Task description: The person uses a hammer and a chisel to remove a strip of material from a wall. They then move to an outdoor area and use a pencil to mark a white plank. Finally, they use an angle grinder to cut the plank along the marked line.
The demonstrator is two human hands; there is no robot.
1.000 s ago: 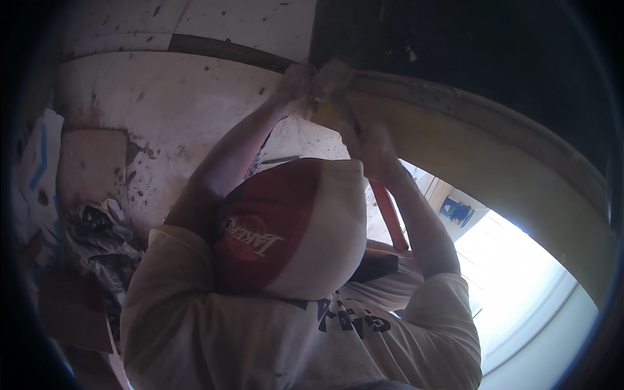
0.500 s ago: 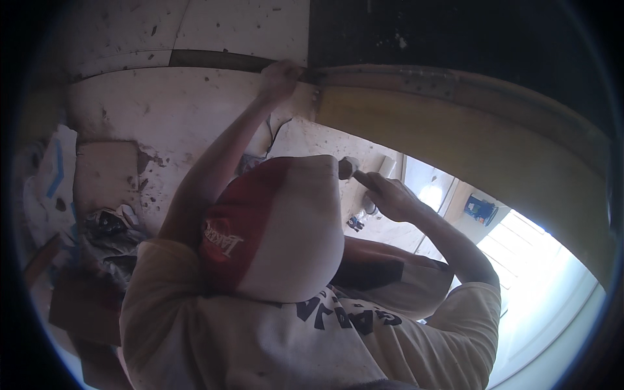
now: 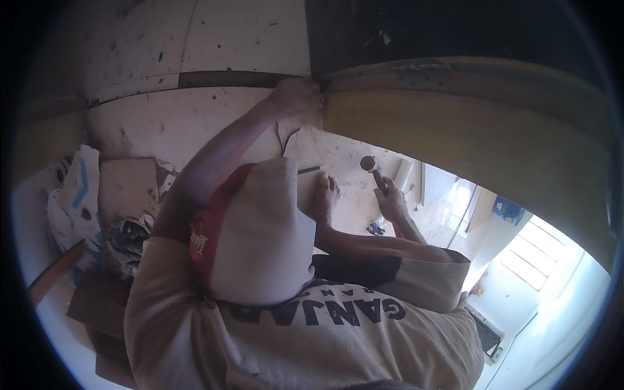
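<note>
My right hand (image 3: pixel 394 205) is closed around the handle of a hammer (image 3: pixel 369 164), its head up and away from the board. My left hand (image 3: pixel 296 99) reaches to the near-left corner of a long yellowish wooden panel (image 3: pixel 455 133). It is smeared and dim, so its fingers and anything in them cannot be made out. Below the hands are my left knee in red and white shorts (image 3: pixel 263 227) and my bent right leg (image 3: pixel 364 247). My bare foot (image 3: pixel 324 195) rests on the floor beside a thin dark rod (image 3: pixel 309 169).
A pale stained board (image 3: pixel 156 120) lies left of the panel, with a black surface (image 3: pixel 442 29) beyond it. At left are crumpled plastic (image 3: pixel 128 237), a white sheet with blue tape (image 3: pixel 75 201) and a brown box (image 3: pixel 101 305). A blue packet (image 3: pixel 507 210) sits at right.
My right hand and the hammer have lowered, drawing away from my knee. My left hand stays by the panel's corner. The view has shifted, baring my foot and the dark rod.
</note>
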